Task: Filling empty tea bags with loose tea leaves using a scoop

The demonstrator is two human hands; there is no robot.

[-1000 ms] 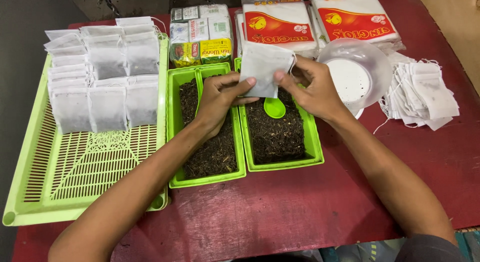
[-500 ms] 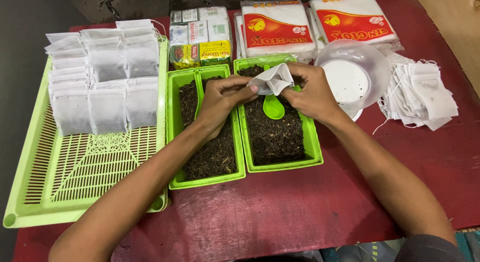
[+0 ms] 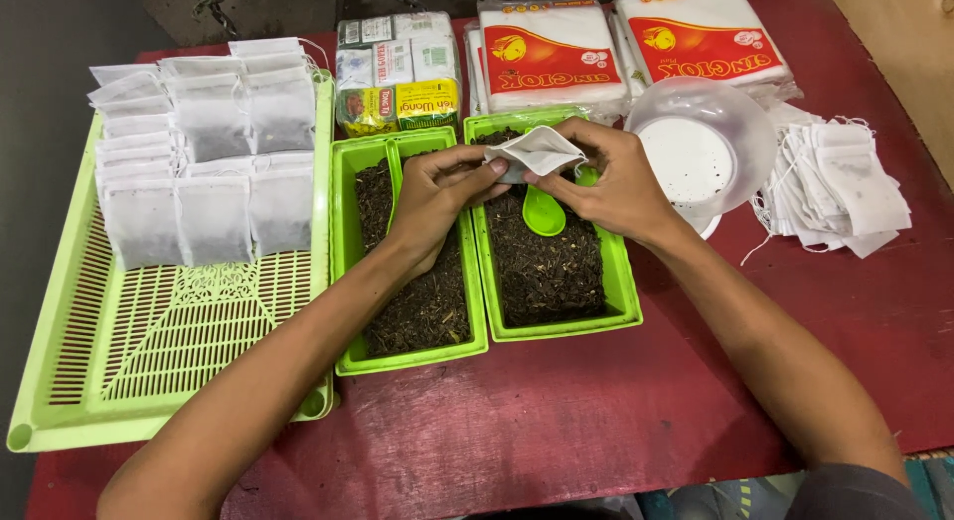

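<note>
The red table [image 3: 596, 421] carries everything, and places here are taken from the right green tub [image 3: 621, 282] of loose dry tea at its middle. Largest is the slotted green tray [image 3: 149, 361] far to that tub's left, its far half covered with rows of filled white tea bags [image 3: 199, 162]. Just left of the tub, touching it, sits a second green tub [image 3: 348, 282] of the same dark leaf. Behind the tub lie two flat white packs with red labels [image 3: 636, 53] and a bundle of small tea packets [image 3: 397, 73]; to its right stands a clear plastic bowl [image 3: 706, 143], and beyond that a loose heap of empty stringed filter bags [image 3: 835, 182]. Over the far end of the tub both hands meet on one empty filter bag [image 3: 542, 150]: the left hand [image 3: 437, 197] pinches its near edge between thumb and fingertips, the right hand [image 3: 621, 182] curls its fingers around the other side, pulling the mouth apart. The step in hand looks like opening the bag for filling. A small green scoop [image 3: 544, 214] lies on the leaf directly below, so loading it would call for one hand to let go while the other keeps the mouth open. Nothing blocks the scoop; the wrists only crowd the tub rims.
</note>
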